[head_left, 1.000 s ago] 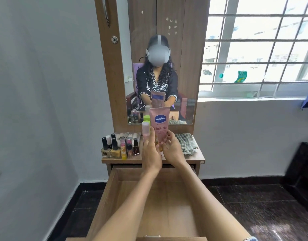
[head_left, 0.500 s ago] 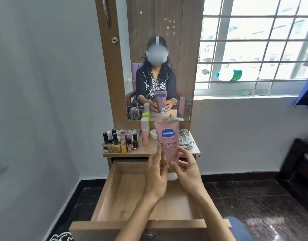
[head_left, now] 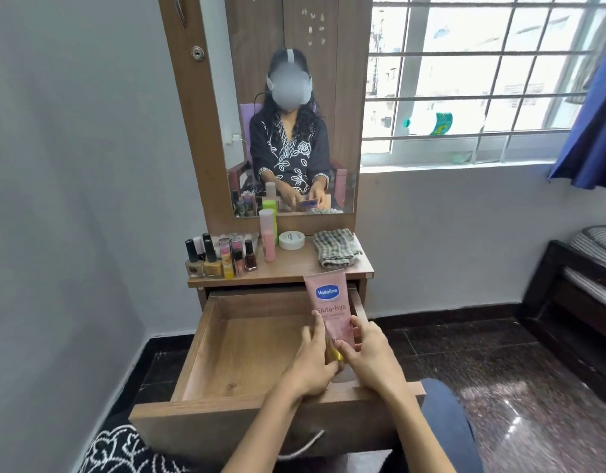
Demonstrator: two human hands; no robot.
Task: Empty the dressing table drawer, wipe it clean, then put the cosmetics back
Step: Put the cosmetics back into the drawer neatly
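Both forearms reach forward from the lower edge of the view and meet over the right part of the drawer. The left hand is seen from the back, its fingers curled on the left side of the tube. The right hand holds the tube from the right side, thumb on the front, fingers behind. The two hands are just beside each other, near the drawer's front wall.

Both hands, left hand and right hand, hold pink tube upright over open drawer.
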